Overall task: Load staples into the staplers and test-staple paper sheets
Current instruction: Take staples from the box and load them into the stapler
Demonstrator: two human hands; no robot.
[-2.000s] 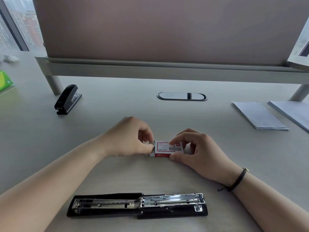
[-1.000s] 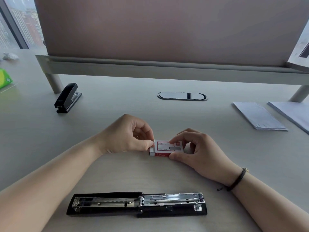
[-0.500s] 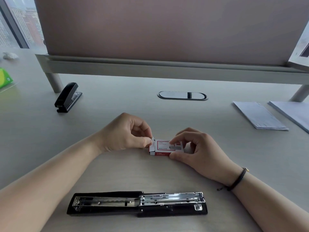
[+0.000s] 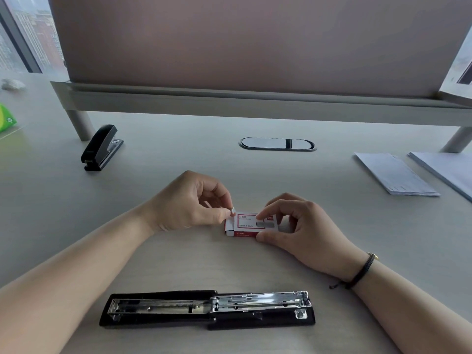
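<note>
So the pale grey bench (image 4: 76,213) fills basically the whole frame, with a big brownish divider panel (image 4: 255,42) standing across the top on a grey rail. Two stacks of paper sheets (image 4: 396,175) sit at the right edge, around mid-height.

Bottom centre there's the long stapler (image 4: 207,309), swung fully open and lying flat, so you can see the metal staple channel running left to right. A second, smaller black stapler (image 4: 101,148) sits closed in the upper left, near the panel's leg. Flat oval cable port (image 4: 277,144) is in the upper middle of the bench.

Dead centre: the right hand (image 4: 298,226) holds the little red-and-white staple box (image 4: 251,224) down on the bench, index finger on top and thumb against the near side. The left hand (image 4: 189,203) is just left of it, thumb and index fingers pinching the box's small end flap (image 4: 233,210), which is lifted open; other fingers curled in.

Black cord bracelet (image 4: 357,274) on the right wrist, and something green (image 4: 6,120) pokes in at the far left edge.
</note>
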